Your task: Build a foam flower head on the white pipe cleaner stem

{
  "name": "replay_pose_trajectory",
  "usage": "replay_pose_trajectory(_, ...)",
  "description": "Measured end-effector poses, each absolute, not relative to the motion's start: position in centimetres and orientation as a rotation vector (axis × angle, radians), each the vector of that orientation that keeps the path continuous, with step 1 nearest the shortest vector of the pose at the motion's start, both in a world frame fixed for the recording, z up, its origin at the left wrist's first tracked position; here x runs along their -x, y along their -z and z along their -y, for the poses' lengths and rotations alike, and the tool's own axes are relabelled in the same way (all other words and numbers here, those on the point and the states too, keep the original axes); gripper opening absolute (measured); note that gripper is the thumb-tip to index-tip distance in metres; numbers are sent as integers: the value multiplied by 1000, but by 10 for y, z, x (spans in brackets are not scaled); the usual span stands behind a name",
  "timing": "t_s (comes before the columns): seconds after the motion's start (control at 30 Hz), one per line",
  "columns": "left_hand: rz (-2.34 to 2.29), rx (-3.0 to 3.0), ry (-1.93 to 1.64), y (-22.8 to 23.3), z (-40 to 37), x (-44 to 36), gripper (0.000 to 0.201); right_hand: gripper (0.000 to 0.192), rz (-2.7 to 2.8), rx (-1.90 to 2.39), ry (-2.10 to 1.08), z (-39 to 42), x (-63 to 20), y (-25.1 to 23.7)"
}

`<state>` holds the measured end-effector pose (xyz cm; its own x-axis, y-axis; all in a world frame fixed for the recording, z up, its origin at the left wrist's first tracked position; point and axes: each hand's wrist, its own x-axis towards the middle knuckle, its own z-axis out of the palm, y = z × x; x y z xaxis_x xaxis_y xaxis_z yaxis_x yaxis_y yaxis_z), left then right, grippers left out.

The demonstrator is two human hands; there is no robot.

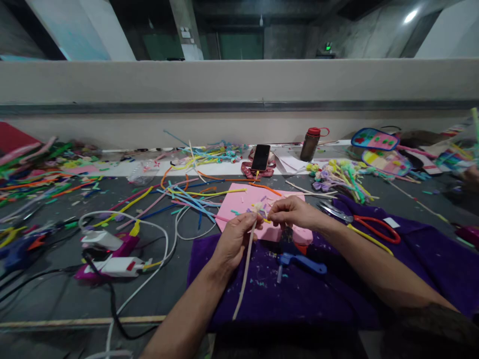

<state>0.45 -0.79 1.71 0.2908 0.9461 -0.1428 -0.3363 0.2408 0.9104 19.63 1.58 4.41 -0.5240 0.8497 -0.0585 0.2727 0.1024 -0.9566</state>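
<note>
My left hand (239, 237) is closed around a cream pipe cleaner (245, 274) whose long end hangs down over the purple cloth (258, 299). At its top, by my fingertips, is a small pale fuzzy tuft (257, 207). My right hand (290, 212) is pinched close beside that tuft; whatever lies between its fingers is too small to make out. Both hands are above a pink sheet (230, 202) scattered with short coloured bits. Below my right hand lies a blue glue gun (305, 263). Red-handled scissors (374, 227) rest to the right on the cloth.
Loose pipe cleaners (187, 197) spread across the table's left and middle. A power strip (88, 271) with plugs and cables sits at left. Behind are a phone (261, 158), a bottle (310, 144) and a bunch of fuzzy flowers (340, 182). A low wall (239, 82) borders the back.
</note>
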Motion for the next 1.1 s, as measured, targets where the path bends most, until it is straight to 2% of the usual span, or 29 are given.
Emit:
replay_pose_trajectory(0.23, -658, -867, -1157, -15, 16, -15, 20, 24, 1759, 976, -1650, 17, -167, -43)
replay_pose_trajectory(0.4, -643, -856, -1050, -13, 19, -15, 33, 31, 1611, 1031, -1685, 22, -156, -33)
replay_pose_trajectory(0.5, -617, -847, -1054, -14, 18, -14, 32, 30, 1614, 1049, -1612, 19, -158, -32)
replay_pose_trajectory(0.67, -687, -841, -1087, -15, 14, -12, 17, 29, 1750, 1016, -1503, 16, -159, -29)
replay_pose_trajectory(0.87, -825, -879, -1088, -20, 10, -6, 22, 24, 1811, 1032, -1472, 11, -167, -37)
replay_pose_trajectory(1.1, -856, -809, -1063, -29, 3, 4, 18, 21, 1547, 1247, -1006, -39, -224, -43)
